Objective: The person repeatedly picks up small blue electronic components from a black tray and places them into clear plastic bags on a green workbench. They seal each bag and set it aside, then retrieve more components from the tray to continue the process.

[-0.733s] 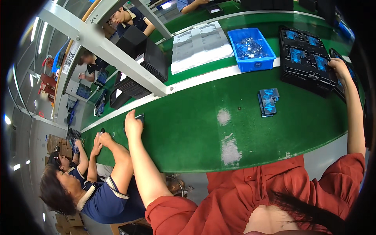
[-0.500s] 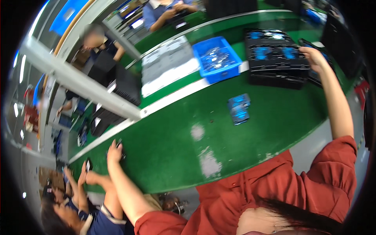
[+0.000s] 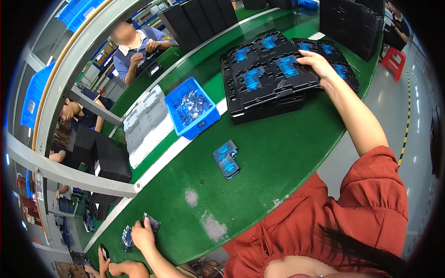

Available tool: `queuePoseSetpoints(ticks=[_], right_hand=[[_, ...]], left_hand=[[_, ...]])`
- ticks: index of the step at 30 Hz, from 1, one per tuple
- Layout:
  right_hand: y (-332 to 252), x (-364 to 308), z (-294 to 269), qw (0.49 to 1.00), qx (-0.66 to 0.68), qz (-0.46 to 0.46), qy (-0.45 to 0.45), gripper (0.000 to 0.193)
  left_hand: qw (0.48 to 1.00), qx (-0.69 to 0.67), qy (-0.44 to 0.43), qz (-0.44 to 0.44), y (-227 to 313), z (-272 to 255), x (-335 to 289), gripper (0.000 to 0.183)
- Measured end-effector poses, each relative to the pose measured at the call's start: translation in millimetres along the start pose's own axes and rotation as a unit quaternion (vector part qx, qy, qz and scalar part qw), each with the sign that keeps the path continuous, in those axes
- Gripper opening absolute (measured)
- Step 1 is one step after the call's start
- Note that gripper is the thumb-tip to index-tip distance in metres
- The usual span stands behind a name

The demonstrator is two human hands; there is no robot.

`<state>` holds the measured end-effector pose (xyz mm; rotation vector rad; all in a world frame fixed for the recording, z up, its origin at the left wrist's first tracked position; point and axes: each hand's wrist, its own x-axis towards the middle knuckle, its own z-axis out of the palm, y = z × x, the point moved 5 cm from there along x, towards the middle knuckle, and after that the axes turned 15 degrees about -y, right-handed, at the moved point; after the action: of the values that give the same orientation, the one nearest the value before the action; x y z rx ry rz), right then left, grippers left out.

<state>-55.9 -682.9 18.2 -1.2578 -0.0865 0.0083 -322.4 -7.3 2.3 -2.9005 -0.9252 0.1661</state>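
Black tray stack [image 3: 269,105] at my right hand [image 3: 316,67], foil-like piece [image 3: 153,224] by my left hand [image 3: 143,236]

Blue-printed flat pieces lie in the pockets of the top tray [image 3: 273,85], and my right fingertips are at its right edge; I cannot tell whether they pinch it or only rest there. Far off at lower left, my left hand is half curled, its thumb against the dark foil-like piece; its grip is hidden. A second, blue-marked piece [image 3: 126,239] lies just beside it. Between my hands, a small pile of blue-printed pieces [image 3: 226,160] sits on the green surface [image 3: 278,153].

Beyond stand a blue bin [image 3: 204,127] of small shiny parts and a white moulded tray [image 3: 148,125]. A grey metal frame [image 3: 79,176] bars the way past my left hand. Another loaded black tray [image 3: 350,78] adjoins the stack, with upright black trays [image 3: 351,28] behind.

Compared with 0.7 s ago, my view has swung right: the stack sits nearer the middle, the second tray shows more fully, and my right hand remains at the stack's right side.
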Motion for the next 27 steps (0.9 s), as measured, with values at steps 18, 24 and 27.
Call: queuePoseSetpoints(ticks=[18,24,27], right_hand=[[-44.8,-73.4,-196.6,0.995,-0.036,-0.082,0.05,0.044],[-40.6,-74.3,-227.5,0.929,-0.306,-0.004,0.207,0.055],[-37.5,-69.6,-230.2,0.846,-0.471,0.043,0.246,0.054]], left_hand=[[0.991,-0.046,-0.111,-0.057,-4.1,13.9,15.4,0.062],[0.999,-0.009,-0.024,0.023,58.3,3.3,3.3,0.055],[0.996,-0.024,-0.087,0.0,66.7,-4.8,-5.3,0.055]])
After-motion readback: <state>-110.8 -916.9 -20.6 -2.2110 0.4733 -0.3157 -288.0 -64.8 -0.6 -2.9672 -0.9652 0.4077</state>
